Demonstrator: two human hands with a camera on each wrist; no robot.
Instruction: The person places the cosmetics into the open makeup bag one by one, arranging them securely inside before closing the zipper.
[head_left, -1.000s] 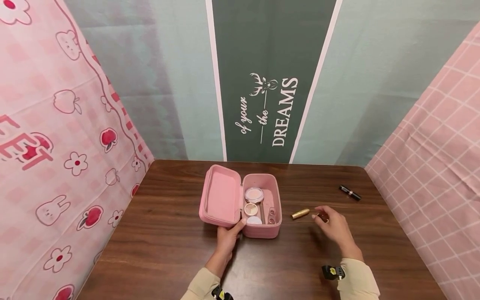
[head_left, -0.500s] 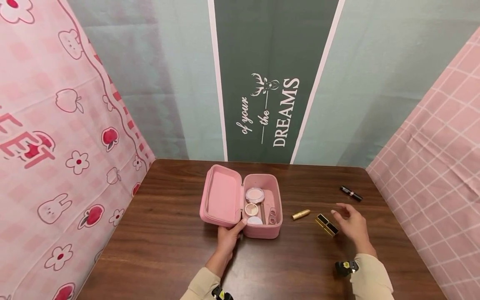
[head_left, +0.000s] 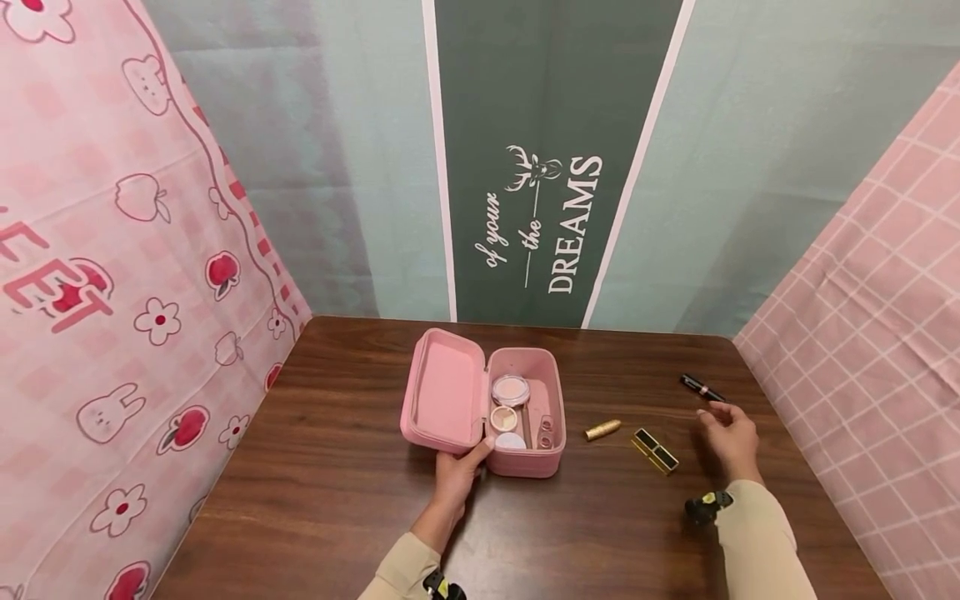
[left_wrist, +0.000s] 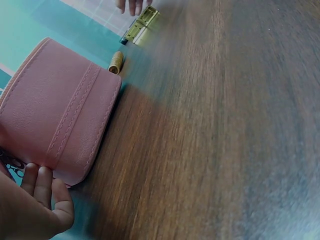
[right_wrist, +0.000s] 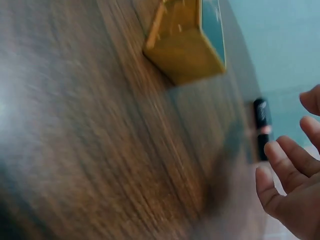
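Observation:
A pink zip makeup case (head_left: 556, 400) stands with its lid (head_left: 446, 387) folded over to the left. Inside lie round compacts (head_left: 511, 390), a slim brown stick (head_left: 527, 427) and a small clear-and-pink item (head_left: 546, 432). My left hand (head_left: 454, 483) holds the case by its near corner at the hinge side, fingertips against the wall in the left wrist view. My right hand (head_left: 732, 440) hovers, fingers loosely bent and holding nothing, just on the near side of a black cosmetic tube (head_left: 702, 387) with a pink band. That tube (right_wrist: 262, 125) lies beyond the fingertips in the right wrist view.
Right of the case, a gold bullet-shaped tube (head_left: 603, 430) lies on the wooden table (head_left: 337, 500). A gold-and-black rectangular box (head_left: 655, 451) rests between that tube and my right hand. Printed fabric (head_left: 375, 167) hangs behind and along both sides.
My right hand has let go of the gold-and-black box on the table, then moved right and away toward the black tube. My left hand keeps its place on the makeup case.

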